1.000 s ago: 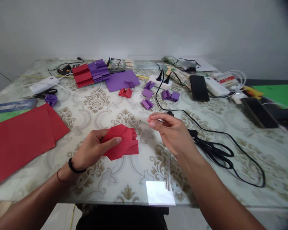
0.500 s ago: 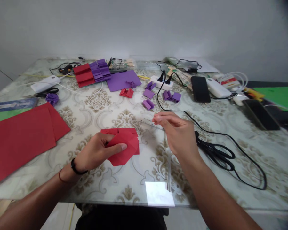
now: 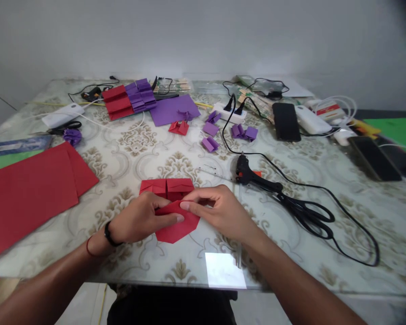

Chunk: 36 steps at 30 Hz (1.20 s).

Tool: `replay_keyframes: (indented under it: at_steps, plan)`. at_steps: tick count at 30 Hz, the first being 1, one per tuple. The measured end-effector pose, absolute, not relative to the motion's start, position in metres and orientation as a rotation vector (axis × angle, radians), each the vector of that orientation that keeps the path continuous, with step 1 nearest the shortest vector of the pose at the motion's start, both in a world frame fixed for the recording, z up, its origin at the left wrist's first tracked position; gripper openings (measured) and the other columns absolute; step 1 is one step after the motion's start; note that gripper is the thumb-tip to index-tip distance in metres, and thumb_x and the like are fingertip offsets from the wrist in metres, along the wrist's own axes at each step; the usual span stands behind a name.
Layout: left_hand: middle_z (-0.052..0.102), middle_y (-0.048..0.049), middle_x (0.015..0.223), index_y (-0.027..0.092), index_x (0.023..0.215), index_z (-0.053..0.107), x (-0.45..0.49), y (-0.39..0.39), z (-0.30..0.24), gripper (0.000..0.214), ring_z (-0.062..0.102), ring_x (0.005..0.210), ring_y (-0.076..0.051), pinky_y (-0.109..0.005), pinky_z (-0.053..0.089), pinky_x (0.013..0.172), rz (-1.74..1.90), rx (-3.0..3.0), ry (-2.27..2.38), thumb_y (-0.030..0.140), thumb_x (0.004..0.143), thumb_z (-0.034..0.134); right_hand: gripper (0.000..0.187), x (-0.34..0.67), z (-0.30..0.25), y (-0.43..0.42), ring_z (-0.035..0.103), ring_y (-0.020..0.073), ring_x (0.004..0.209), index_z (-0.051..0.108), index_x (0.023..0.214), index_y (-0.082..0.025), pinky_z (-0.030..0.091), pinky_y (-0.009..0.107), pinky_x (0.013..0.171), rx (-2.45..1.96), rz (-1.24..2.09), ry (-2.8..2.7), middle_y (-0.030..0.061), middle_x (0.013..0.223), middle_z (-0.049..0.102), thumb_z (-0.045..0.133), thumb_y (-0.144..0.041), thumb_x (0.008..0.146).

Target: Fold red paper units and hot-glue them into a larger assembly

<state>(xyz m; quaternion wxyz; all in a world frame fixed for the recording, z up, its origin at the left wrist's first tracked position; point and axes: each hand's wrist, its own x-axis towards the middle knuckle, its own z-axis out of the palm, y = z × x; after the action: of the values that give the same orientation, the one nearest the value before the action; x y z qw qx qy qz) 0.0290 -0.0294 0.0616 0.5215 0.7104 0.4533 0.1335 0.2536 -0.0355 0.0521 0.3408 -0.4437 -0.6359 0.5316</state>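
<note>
A folded red paper piece (image 3: 177,230) lies low over the table between my hands. My left hand (image 3: 142,216) grips its left side, thumb on top. With thumb and fingers closed, my right hand (image 3: 219,210) pinches the paper's upper right edge. Just behind it, partly covered by my fingers, is another folded red paper part (image 3: 179,184) with a slit in the middle; I cannot tell whether the two are joined. A black glue gun (image 3: 245,171) rests beyond my right hand, next to black-handled scissors (image 3: 307,216).
Red sheets (image 3: 30,189) lie at left. Small purple folded papers (image 3: 210,129) and a red folded piece (image 3: 178,127) sit further back. A white power strip (image 3: 230,113), phones (image 3: 286,122) and a black cord (image 3: 325,187) occupy the back and right.
My right hand has come down and left from above the table onto the red paper and now pinches its edge. The glue gun it was covering shows. The paper's near part has tilted.
</note>
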Motion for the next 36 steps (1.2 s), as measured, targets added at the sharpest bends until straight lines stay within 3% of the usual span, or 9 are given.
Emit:
replay_keyframes:
  at_steps: [9, 13, 16, 20, 23, 28, 32, 36]
  plan:
    - [0.025, 0.0066, 0.057, 0.02, 0.058, 0.032, 0.026, -0.028, 0.062, 0.052, 0.021, 0.053, -0.007, -0.023, 0.014, 0.046, 0.316, 1.693, 1.115, 0.041, 0.093, 0.065, 0.022, 0.254, 0.051, -0.034, 0.069, 0.0177, 0.074, 0.084, 0.088, -0.023, 0.05, 0.03, 0.067, -1.201, 1.41, -1.636, 0.0024, 0.087, 0.083, 0.072, -0.04, 0.094]
    - [0.037, 0.0056, 0.058, 0.019, 0.06, 0.043, 0.024, -0.026, 0.057, 0.048, 0.031, 0.054, -0.008, -0.022, 0.023, 0.047, 0.459, 1.61, 1.135, 0.047, 0.091, 0.068, 0.029, 0.257, 0.051, -0.031, 0.071, 0.0193, 0.078, 0.081, 0.099, -0.021, 0.053, 0.03, 0.067, -1.148, 1.596, -1.516, 0.0036, 0.089, 0.079, 0.076, -0.049, 0.091]
    - [0.048, 0.0038, 0.06, 0.016, 0.064, 0.055, 0.025, -0.026, 0.053, 0.044, 0.039, 0.055, -0.009, -0.021, 0.029, 0.049, 0.544, 1.538, 1.13, 0.048, 0.092, 0.07, 0.029, 0.257, 0.05, -0.031, 0.071, 0.0189, 0.074, 0.078, 0.091, -0.021, 0.052, 0.028, 0.064, -1.175, 1.648, -1.486, 0.0015, 0.08, 0.074, 0.083, -0.048, 0.086]
    - [0.071, -0.0023, 0.081, 0.016, 0.088, 0.073, 0.025, -0.026, 0.052, 0.028, 0.061, 0.069, -0.014, -0.023, 0.047, 0.06, 0.66, 1.493, 1.094, 0.044, 0.089, 0.078, 0.03, 0.255, 0.048, -0.034, 0.056, 0.0131, 0.057, 0.068, 0.072, -0.02, 0.038, 0.026, 0.052, -1.302, 1.52, -1.613, -0.0035, 0.062, 0.06, 0.079, -0.043, 0.088]
    - [0.076, -0.0049, 0.089, 0.017, 0.101, 0.078, 0.025, -0.027, 0.052, 0.025, 0.067, 0.077, -0.016, -0.024, 0.05, 0.066, 0.686, 1.488, 1.082, 0.039, 0.09, 0.078, 0.031, 0.254, 0.048, -0.035, 0.043, 0.0102, 0.052, 0.062, 0.067, -0.021, 0.03, 0.026, 0.05, -1.318, 1.432, -1.691, -0.0067, 0.057, 0.05, 0.078, -0.038, 0.088]
    - [0.069, 0.0001, 0.077, 0.017, 0.094, 0.072, 0.027, -0.029, 0.053, 0.02, 0.056, 0.062, -0.01, -0.019, 0.039, 0.054, 0.777, 1.374, 1.09, 0.036, 0.092, 0.076, 0.016, 0.252, 0.048, -0.036, 0.06, 0.0128, 0.063, 0.07, 0.098, -0.022, 0.046, 0.026, 0.063, -1.202, 1.426, -1.487, -0.0048, 0.069, 0.067, 0.076, -0.036, 0.091]
    - [0.061, 0.0034, 0.071, 0.017, 0.094, 0.072, 0.029, -0.03, 0.054, 0.021, 0.051, 0.06, -0.009, -0.018, 0.037, 0.053, 0.772, 1.411, 1.095, 0.036, 0.09, 0.079, 0.009, 0.25, 0.049, -0.039, 0.059, 0.0112, 0.061, 0.069, 0.094, -0.023, 0.047, 0.024, 0.062, -1.175, 1.362, -1.503, -0.0057, 0.068, 0.069, 0.075, -0.029, 0.092]
    - [0.07, 0.0, 0.081, 0.019, 0.099, 0.079, 0.031, -0.031, 0.055, 0.014, 0.058, 0.068, -0.01, -0.019, 0.044, 0.058, 0.828, 1.451, 1.069, 0.029, 0.09, 0.078, 0.005, 0.248, 0.051, -0.041, 0.064, 0.0106, 0.065, 0.069, 0.091, -0.024, 0.049, 0.022, 0.063, -1.119, 1.296, -1.538, -0.0053, 0.072, 0.072, 0.074, -0.024, 0.093]
